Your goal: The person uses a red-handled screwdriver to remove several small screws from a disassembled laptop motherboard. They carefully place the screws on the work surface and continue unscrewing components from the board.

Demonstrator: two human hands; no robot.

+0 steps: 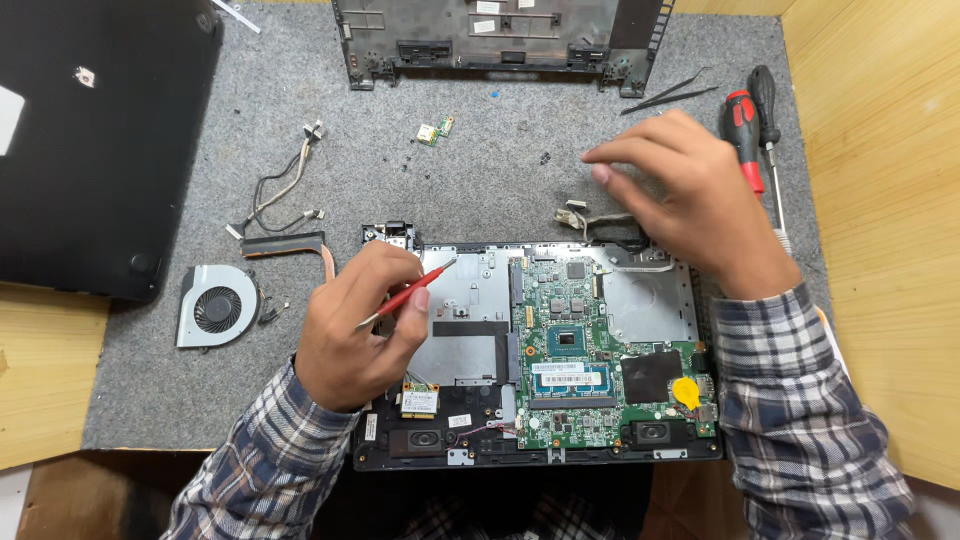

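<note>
Head view: the left hand (350,325) rests over the left part of an opened laptop base (540,345), its fingers (395,300) clamped on a thin red tool (408,293) held like a pen. The tool slants up to the right, and its tip lies over the grey metal plate (470,290) just left of the green board (580,350).

The right hand (690,195) hovers above the base's upper right corner, over the grey mat (480,180). Its fingers (625,155) are bent and close together, pointing left; whether they pinch anything I cannot tell. Just below them a bundle of cables (600,220) lies at the base's top edge.

The board sits in the middle of the base, with a yellow round cell (686,392) at its lower right and a small card (420,401) near the left wrist. Both sleeves are plaid.

On the mat, left of the base, lie a fan (216,305) and a copper heat pipe (290,245), with loose wires (285,185) above them. A tiny green card (435,130) lies further up. At the top edge sits a dark laptop frame (500,35). Right of the right hand are tweezers (670,95) and two screwdrivers (750,130), one with a red handle. A black lid (100,140) covers the upper left. The mat lies on a wooden table (880,200).
</note>
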